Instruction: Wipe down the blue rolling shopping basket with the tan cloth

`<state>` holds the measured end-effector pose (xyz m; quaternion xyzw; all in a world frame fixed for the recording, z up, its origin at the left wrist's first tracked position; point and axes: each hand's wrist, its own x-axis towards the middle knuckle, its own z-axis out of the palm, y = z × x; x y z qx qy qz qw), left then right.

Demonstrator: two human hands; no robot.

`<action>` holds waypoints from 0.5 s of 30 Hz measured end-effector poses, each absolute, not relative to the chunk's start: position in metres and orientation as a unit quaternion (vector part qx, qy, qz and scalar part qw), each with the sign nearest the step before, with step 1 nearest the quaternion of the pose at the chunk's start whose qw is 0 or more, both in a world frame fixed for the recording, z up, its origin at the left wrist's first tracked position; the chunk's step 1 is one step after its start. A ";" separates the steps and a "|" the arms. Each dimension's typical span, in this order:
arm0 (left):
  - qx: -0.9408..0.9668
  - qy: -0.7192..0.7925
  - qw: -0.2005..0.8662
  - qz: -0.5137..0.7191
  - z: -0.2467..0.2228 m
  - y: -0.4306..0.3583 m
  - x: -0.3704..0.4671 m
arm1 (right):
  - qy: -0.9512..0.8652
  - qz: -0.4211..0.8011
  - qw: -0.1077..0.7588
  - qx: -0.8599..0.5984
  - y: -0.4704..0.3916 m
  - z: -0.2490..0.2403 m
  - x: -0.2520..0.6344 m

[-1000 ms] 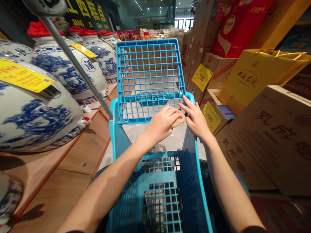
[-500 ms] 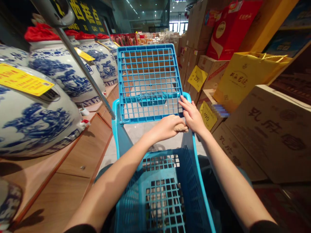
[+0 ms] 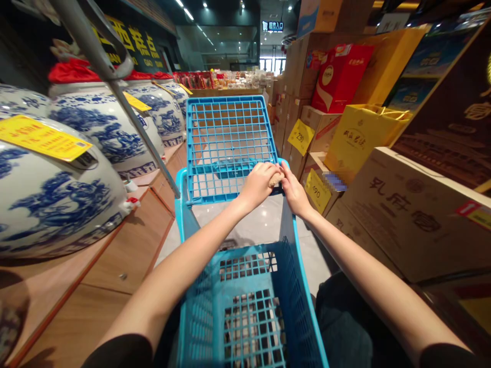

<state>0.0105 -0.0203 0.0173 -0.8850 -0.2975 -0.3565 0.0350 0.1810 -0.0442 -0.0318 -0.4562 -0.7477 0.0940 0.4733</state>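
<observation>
In front of me is a blue plastic shopping cart (image 3: 297,260) with a grid-like flap (image 3: 230,98) tilted up at its far end. My left hand (image 3: 258,185) is closed on a folded tan cloth (image 3: 275,179) at the flap's lower right corner, pressing it near the frame. My right hand (image 3: 293,191) is wrapped round the cart's right rim at that same corner, its fingertips beside the cloth. Both hands nearly meet there and hide the corner. Below my arms, the open basket shows its grid floor (image 3: 253,327).
Large blue-and-white porcelain jars (image 3: 57,194) with red cloth tops stand on a wooden cabinet (image 3: 115,255) at left. A metal pole (image 3: 141,135) rises close to the cart's left side. Stacked cartons (image 3: 406,214), a yellow gift bag (image 3: 356,138) and a red box (image 3: 339,82) line the right.
My left hand has moved the cloth up along the flap's right corner. My right hand has shifted slightly down and closed round the rim. The view has tilted up a little.
</observation>
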 end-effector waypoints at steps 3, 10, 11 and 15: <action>-0.918 -0.276 0.052 -0.280 0.007 -0.020 0.019 | -0.746 0.100 0.488 -0.442 -0.042 -0.036 0.182; -0.963 -0.188 0.054 -0.187 -0.012 -0.032 0.014 | -0.755 0.067 0.466 -0.456 -0.039 -0.035 0.184; -0.968 -0.163 0.047 -0.183 -0.007 -0.028 0.011 | -0.755 0.067 0.466 -0.456 -0.039 -0.035 0.184; -0.942 -0.190 0.073 -0.267 0.014 -0.013 0.004 | -0.746 0.081 0.479 -0.456 -0.039 -0.035 0.182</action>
